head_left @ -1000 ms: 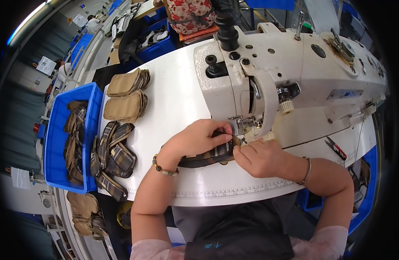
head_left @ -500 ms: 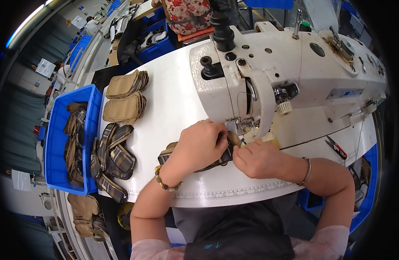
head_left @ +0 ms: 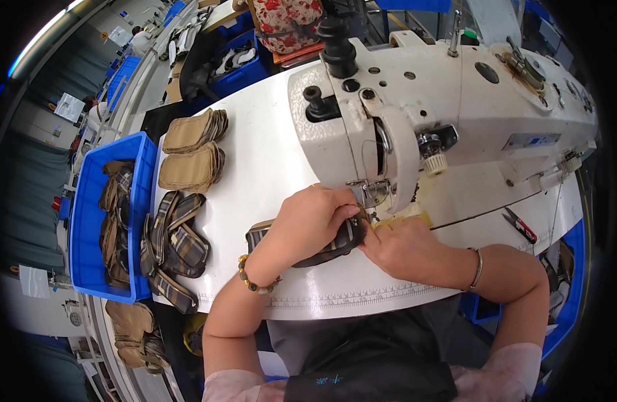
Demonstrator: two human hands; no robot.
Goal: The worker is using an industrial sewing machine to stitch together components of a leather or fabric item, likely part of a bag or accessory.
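A plaid fabric piece (head_left: 327, 253) with a dark edge lies on the white sewing table, its right end close under the needle area of the white sewing machine (head_left: 389, 120). My left hand (head_left: 315, 218) rests over its middle, thumb and fingers pinched on its upper edge. At the right end my right hand (head_left: 402, 248) has its fingers closed on the edge, right by the presser foot (head_left: 374, 195). Part of the piece shows left of my left wrist; the stretch beneath my hand is hidden. The exact stitching point is hard to make out.
Two stacks of tan fabric pieces (head_left: 188, 167) and a pile of plaid strap pieces (head_left: 181, 244) lie left on the table. Beside them stands a blue bin (head_left: 147, 201) of similar pieces. Red-and-black thread snips (head_left: 520, 226) lie right. A ruler strip (head_left: 348, 297) follows the front edge.
The piece has turned slightly, so more of its dark lower edge and right end shows. My left thumb has shifted on the edge, and my right fingers have moved a little lower.
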